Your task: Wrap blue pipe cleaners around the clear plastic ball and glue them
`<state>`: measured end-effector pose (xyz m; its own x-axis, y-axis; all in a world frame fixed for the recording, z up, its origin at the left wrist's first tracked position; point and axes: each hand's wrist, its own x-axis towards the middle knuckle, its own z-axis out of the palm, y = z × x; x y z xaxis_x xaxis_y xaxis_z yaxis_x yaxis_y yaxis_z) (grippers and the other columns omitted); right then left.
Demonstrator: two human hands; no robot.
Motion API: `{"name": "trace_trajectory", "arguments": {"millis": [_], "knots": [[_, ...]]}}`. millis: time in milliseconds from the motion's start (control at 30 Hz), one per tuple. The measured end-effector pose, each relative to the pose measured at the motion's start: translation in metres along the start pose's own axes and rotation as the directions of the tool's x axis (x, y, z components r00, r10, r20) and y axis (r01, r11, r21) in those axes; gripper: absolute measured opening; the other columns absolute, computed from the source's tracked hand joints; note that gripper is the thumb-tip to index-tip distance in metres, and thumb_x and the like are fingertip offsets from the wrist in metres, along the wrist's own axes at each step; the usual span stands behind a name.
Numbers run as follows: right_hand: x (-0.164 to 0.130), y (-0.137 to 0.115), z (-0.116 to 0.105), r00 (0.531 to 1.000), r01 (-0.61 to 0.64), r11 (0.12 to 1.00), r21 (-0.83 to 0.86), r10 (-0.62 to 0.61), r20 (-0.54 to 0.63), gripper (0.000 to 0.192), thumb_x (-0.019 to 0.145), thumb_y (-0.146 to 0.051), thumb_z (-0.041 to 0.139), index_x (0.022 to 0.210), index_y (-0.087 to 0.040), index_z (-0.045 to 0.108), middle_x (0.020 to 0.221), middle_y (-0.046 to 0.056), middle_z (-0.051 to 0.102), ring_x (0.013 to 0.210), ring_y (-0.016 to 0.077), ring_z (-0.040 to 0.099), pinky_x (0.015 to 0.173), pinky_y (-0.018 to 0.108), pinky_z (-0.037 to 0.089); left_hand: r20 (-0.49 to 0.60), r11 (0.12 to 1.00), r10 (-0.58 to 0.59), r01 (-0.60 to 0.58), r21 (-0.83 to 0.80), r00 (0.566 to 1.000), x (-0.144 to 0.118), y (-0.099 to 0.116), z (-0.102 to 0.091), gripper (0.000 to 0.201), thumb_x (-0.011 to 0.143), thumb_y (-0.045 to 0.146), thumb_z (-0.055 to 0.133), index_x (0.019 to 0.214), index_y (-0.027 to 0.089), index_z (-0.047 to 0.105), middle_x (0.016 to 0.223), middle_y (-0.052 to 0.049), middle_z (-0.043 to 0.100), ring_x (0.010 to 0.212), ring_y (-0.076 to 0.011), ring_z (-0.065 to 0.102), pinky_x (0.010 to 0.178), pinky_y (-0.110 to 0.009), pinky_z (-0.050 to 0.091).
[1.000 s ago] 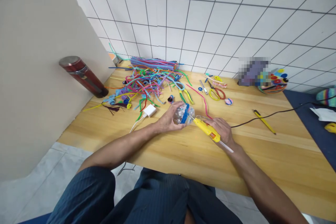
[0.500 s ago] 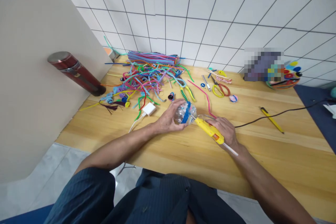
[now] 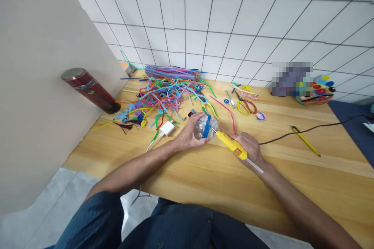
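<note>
A wooden table (image 3: 204, 179) carries everything. Just beyond the grip lies a heap of coloured pipe cleaners (image 3: 169, 89), with a white charger (image 3: 167, 128) beside it, left of the grip. Right of the grip sit scissors (image 3: 244, 104), a yellow pencil (image 3: 305, 146) and a black cord (image 3: 306, 129). A red flask (image 3: 89, 90) stands far left.

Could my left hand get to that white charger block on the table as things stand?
Probably not freely: the left hand is closed around the clear ball. The white charger lies just beside that wrist on bare wood with nothing between, so it looks reachable only once the ball is let go.
</note>
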<state>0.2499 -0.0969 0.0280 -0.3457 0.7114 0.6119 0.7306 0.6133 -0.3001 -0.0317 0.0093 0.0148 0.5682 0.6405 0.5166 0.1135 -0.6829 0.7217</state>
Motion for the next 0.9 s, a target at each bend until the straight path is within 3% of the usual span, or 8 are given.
{"name": "trace_trajectory", "arguments": {"millis": [267,500,767,900], "knots": [[0.014,-0.002,-0.004,0.994,0.029,0.999,-0.042,-0.033,-0.105,0.017,0.1,-0.014,0.061,0.114,-0.022,0.069,0.084,0.005,0.075,0.072,0.0197,0.071,0.066,0.032,0.053,-0.034,1.0,0.0,0.0,-0.006,0.999,0.016,-0.009,0.008,0.092,0.079,0.036,0.088,0.157,0.024,0.039,0.154,-0.017,0.053,0.146,-0.0374,0.055,0.126,-0.059,0.047],[0.026,0.008,-0.001,0.994,0.056,0.997,-0.057,-0.061,-0.089,0.013,0.101,-0.018,0.062,0.111,-0.022,0.069,0.084,0.005,0.076,0.073,0.0196,0.071,0.067,0.032,0.053,-0.046,0.997,-0.073,0.072,-0.014,0.996,0.014,-0.017,0.006,0.092,0.081,0.043,0.088,0.157,0.023,0.04,0.153,-0.018,0.054,0.143,-0.0357,0.057,0.124,-0.058,0.048],[0.021,0.008,0.007,0.994,0.077,0.997,-0.016,-0.078,-0.076,0.018,0.1,-0.015,0.062,0.116,-0.02,0.069,0.087,0.006,0.076,0.074,0.0203,0.071,0.067,0.033,0.052,-0.018,0.996,0.093,-0.093,0.01,0.996,0.014,-0.017,0.003,0.095,0.083,0.038,0.085,0.162,0.026,0.033,0.154,-0.019,0.052,0.146,-0.0378,0.054,0.124,-0.062,0.047],[0.019,0.006,0.004,0.991,0.093,0.995,-0.021,-0.094,-0.099,0.017,0.099,-0.015,0.064,0.115,-0.019,0.07,0.087,0.007,0.077,0.072,0.0203,0.071,0.067,0.033,0.052,-0.002,0.992,0.122,-0.122,0.034,0.993,0.013,-0.018,0.003,0.098,0.082,0.036,0.085,0.163,0.027,0.031,0.157,-0.019,0.05,0.149,-0.0394,0.051,0.124,-0.064,0.046]]}}
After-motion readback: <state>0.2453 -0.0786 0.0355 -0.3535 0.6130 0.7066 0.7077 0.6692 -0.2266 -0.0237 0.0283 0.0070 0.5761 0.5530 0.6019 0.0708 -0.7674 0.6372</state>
